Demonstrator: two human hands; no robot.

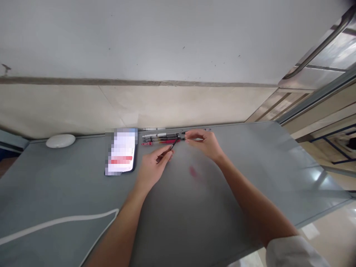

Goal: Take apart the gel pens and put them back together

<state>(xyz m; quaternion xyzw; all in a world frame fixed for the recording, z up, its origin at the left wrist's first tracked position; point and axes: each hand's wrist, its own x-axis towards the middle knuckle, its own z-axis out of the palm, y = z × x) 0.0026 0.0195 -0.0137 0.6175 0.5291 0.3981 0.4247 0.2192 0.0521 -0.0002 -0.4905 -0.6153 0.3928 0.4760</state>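
Pale rolled sleeve [294, 252] cloth sits at the near edge, around the person's right arm, and two bare forearms stretch away from it over a long, flat grey table [194, 218]. The left hand [152, 163] is closed to a pinch, thumb and fingers gripping a slim dark pen-like stick [174, 143], which slants up towards the wall and the other hand. The right hand [205, 142] is curled, its thumb and fingertips drawn close together just beside the stick's far end; whether they have hold of anything I can't make out from here.

Just beyond the fingers, near the table's back edge, lies a loose row of slender pens [155, 136] in white, grey, black and red, roughly parallel to the cream tiled wall [189, 105]. To the left of the left hand is a dark-edged phone [122, 152], screen lit and its picture blurred into blocks. Farther left, close to the wall, sits a smooth white oval object [60, 141]. A white cord [55, 221] runs across the table's near left part and bends sharply by the left forearm. Between the two arms, a blurry reddish smudge [193, 171] shows on the grey surface.
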